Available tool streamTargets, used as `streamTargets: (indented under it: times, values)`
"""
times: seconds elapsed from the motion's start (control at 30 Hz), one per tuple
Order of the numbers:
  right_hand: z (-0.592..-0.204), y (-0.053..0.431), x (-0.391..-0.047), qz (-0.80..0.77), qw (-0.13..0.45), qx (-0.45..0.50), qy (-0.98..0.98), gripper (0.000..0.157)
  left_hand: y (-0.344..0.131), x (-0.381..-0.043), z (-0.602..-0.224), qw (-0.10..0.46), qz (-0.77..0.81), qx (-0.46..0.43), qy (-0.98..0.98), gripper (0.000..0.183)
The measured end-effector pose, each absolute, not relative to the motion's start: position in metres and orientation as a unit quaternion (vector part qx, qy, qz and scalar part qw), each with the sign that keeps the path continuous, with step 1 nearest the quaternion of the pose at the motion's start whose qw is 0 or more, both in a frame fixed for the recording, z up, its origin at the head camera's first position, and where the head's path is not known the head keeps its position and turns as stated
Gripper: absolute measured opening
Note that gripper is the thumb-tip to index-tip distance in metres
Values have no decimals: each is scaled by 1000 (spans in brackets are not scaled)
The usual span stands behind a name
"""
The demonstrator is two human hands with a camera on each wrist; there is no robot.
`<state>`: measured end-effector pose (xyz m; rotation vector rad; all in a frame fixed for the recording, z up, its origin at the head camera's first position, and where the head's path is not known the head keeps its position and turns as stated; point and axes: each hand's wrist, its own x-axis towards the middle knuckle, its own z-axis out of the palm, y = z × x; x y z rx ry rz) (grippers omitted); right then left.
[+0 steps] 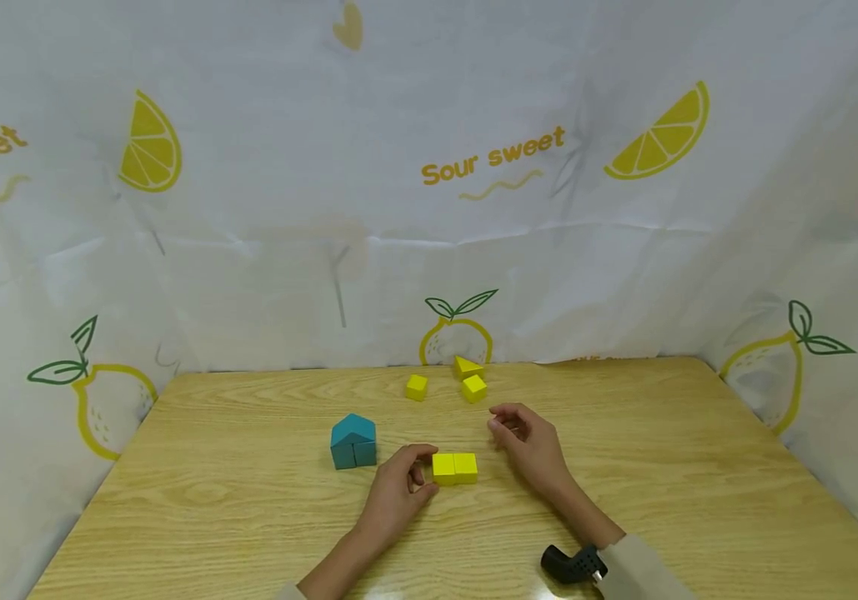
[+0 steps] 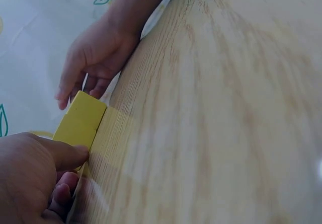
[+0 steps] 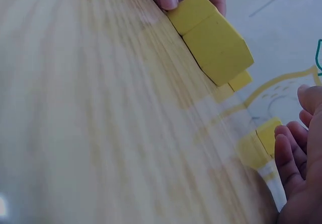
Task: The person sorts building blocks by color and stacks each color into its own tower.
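Left grip (image 1: 395, 490): pinching left-end yellow cube (image 1: 443, 469), prob squaring up the pair (image 1: 460, 469)
Right grip (image 1: 537, 450): empty, loosely curled
Rear right yellow cube (image 1: 475, 388): likely worth grabbing next

Site: screened-off work area; kind of room beyond cannot be determined. Evidence: wood-grain bench (image 1: 248, 517), white cloth (image 1: 263, 150) behind and at both sides, printed with lemons (image 1: 456, 342).

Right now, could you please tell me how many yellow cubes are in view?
4: one yellow cube at the left hand, a second to that cube's right, a third farther back before the yellow triangular block, a fourth left of the third. Others could be hidden.
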<state>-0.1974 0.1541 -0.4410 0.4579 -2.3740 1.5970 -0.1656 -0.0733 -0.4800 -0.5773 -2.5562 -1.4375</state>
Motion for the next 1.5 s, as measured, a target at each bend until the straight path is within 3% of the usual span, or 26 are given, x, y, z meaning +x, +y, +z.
streamTargets:
  times: [0.23, 0.7, 1.27, 1.5]
  values:
    - [-457, 158, -220, 543, 148, 113, -819, 29, -73, -165, -479, 72, -481, -190, -853, 43]
    - [-473, 147, -258, 514, 124, 95, -844, 49, -74, -166, -479, 58, -501, -184, -843, 40]
    - [-477, 133, -270, 468, 167, 38, -867, 38, -73, -165, -482, 57, -507, -179, -841, 37]
    - [-474, 131, -270, 466, 158, 22, -870, 44, -73, -166, -482, 61, -508, -180, -840, 38]
